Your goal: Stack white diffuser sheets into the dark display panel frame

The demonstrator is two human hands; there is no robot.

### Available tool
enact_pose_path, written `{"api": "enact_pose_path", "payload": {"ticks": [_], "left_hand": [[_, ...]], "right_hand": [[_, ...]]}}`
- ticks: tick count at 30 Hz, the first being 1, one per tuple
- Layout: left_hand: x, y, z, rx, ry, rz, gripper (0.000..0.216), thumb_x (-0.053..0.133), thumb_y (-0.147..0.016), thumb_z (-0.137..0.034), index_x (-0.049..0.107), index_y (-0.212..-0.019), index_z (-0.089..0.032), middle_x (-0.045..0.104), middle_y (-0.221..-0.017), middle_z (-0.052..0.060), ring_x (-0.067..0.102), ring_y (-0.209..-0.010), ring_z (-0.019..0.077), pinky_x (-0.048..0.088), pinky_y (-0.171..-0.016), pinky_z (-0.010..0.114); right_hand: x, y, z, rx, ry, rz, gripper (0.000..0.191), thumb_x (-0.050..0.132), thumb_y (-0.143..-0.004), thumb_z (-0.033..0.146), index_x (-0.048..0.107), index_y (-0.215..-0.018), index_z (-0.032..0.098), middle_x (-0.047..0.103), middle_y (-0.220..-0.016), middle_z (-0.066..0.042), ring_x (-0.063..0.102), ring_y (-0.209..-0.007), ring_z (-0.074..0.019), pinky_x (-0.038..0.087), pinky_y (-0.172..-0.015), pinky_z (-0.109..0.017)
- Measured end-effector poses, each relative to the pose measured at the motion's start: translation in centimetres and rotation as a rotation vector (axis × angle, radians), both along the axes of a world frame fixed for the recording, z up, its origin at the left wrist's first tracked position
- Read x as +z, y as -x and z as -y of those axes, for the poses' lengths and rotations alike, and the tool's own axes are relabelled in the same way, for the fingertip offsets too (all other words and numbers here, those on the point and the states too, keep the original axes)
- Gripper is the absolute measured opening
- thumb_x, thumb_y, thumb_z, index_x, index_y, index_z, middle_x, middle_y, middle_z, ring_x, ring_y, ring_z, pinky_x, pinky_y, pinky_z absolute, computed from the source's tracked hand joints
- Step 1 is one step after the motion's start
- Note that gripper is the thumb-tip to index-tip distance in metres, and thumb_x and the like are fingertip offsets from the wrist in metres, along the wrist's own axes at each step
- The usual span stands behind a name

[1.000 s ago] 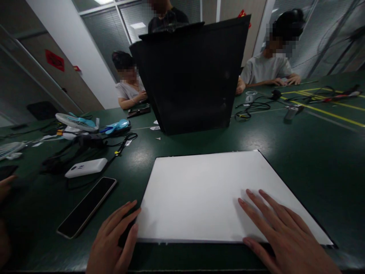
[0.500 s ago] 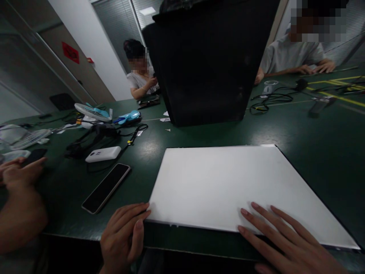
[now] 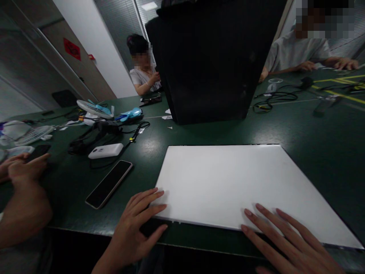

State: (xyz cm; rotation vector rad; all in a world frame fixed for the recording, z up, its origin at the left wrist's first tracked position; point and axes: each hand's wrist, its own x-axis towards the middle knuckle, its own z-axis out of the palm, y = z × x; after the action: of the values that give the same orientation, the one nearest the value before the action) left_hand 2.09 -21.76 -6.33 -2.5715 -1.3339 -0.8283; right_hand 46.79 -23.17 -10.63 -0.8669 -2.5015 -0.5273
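A flat white panel with thin dark edges lies on the dark green table in front of me. My left hand is at its near left corner, fingers spread, fingertips resting on the white surface and thumb apart below the edge. Over the near edge on the right, my right hand lies with its fingers stretched out and spread on the panel. Neither hand is closed round anything. A smartphone with a dark screen lies to the left of the panel.
A large black box-like object stands behind the panel. To the left are a white power bank, cables and handheld fans. A neighbour's hand holds a phone at far left. Two people sit across the table.
My left hand has moved right and slightly up from the panel's corner edge onto its surface, and its fingers and thumb have spread. My right hand stays in place on the panel.
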Motion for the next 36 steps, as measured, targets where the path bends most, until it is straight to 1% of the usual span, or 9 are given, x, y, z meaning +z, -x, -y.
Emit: {"api": "enact_pose_path", "payload": {"ticks": [2,4,8,11,15,19,23,28,36], "left_hand": [[-0.2,0.2,-0.3,0.003,0.046,0.013,0.032,0.075,-0.098,-0.029,0.075,-0.129,-0.032,0.077,-0.145,0.006,0.072,-0.137,0.0303,0.068,-0.102,0.053],[-0.5,0.5,-0.6,-0.001,0.075,0.039,0.03,0.074,-0.1,-0.029,0.075,-0.13,-0.034,0.077,-0.146,0.006,0.071,-0.139,0.0295,0.068,-0.105,0.054],[-0.8,1.0,-0.9,-0.019,0.159,0.1,0.027,0.075,-0.102,-0.035,0.077,-0.129,-0.036,0.078,-0.145,0.007,0.07,-0.142,0.0305,0.067,-0.111,0.058],[-0.5,1.2,-0.9,-0.021,0.254,0.145,0.023,0.074,-0.103,-0.035,0.08,-0.126,-0.037,0.079,-0.144,0.006,0.068,-0.144,0.0306,0.066,-0.112,0.056],[0.0,1.1,-1.0,-0.005,0.337,0.209,0.022,0.077,-0.101,-0.035,0.082,-0.122,-0.038,0.078,-0.144,0.007,0.068,-0.143,0.0334,0.061,-0.112,0.061],[0.4,1.3,-1.2,0.004,0.363,0.294,0.017,0.078,-0.102,-0.042,0.084,-0.117,-0.039,0.078,-0.143,0.008,0.071,-0.137,0.0332,0.059,-0.112,0.057],[0.6,1.7,-1.4,0.036,0.375,0.364,0.018,0.076,-0.102,-0.047,0.084,-0.115,-0.038,0.079,-0.141,0.008,0.073,-0.132,0.0326,0.062,-0.106,0.051],[0.7,1.5,-1.4,0.083,0.377,0.376,0.02,0.079,-0.099,-0.048,0.084,-0.116,-0.039,0.077,-0.145,0.009,0.07,-0.136,0.0355,0.06,-0.107,0.057],[0.2,1.3,-1.5,0.108,0.352,0.355,0.019,0.078,-0.099,-0.043,0.086,-0.115,-0.035,0.077,-0.144,0.012,0.071,-0.135,0.0362,0.059,-0.11,0.057]], "right_hand": [[0.0,-0.1,0.0,0.003,0.011,-0.004,0.052,0.059,-0.107,0.037,0.063,-0.158,0.026,0.059,-0.166,-0.006,0.037,-0.165,-0.0335,0.018,-0.139,-0.054],[0.1,-0.2,-0.1,0.018,0.016,-0.015,0.052,0.06,-0.108,0.037,0.063,-0.158,0.025,0.057,-0.167,-0.006,0.035,-0.166,-0.0337,0.018,-0.139,-0.053],[0.7,-0.7,-0.4,0.02,0.033,-0.034,0.054,0.06,-0.107,0.034,0.061,-0.159,0.021,0.055,-0.169,-0.008,0.036,-0.165,-0.0319,0.019,-0.139,-0.051],[1.0,-1.2,-0.8,-0.004,0.058,-0.043,0.058,0.062,-0.106,0.033,0.058,-0.161,0.018,0.051,-0.172,-0.009,0.036,-0.165,-0.0315,0.018,-0.139,-0.049],[0.9,-1.5,-1.2,0.001,0.068,-0.019,0.057,0.059,-0.107,0.036,0.058,-0.162,0.019,0.05,-0.173,-0.008,0.035,-0.165,-0.0313,0.017,-0.139,-0.048],[0.7,-1.5,-1.3,-0.01,0.072,0.0,0.059,0.058,-0.108,0.04,0.056,-0.164,0.021,0.049,-0.173,-0.008,0.039,-0.163,-0.0325,0.021,-0.137,-0.05],[0.5,-1.6,-1.2,-0.017,0.086,0.0,0.062,0.059,-0.108,0.041,0.054,-0.166,0.022,0.047,-0.175,-0.007,0.038,-0.163,-0.0319,0.021,-0.136,-0.05],[0.5,-1.8,-1.1,-0.011,0.089,-0.001,0.063,0.06,-0.108,0.04,0.053,-0.167,0.023,0.046,-0.176,-0.007,0.036,-0.165,-0.0316,0.019,-0.136,-0.05],[0.8,-1.5,-1.3,-0.02,0.076,0.011,0.059,0.057,-0.109,0.039,0.055,-0.166,0.025,0.047,-0.175,-0.007,0.032,-0.167,-0.0321,0.018,-0.137,-0.05]]}}
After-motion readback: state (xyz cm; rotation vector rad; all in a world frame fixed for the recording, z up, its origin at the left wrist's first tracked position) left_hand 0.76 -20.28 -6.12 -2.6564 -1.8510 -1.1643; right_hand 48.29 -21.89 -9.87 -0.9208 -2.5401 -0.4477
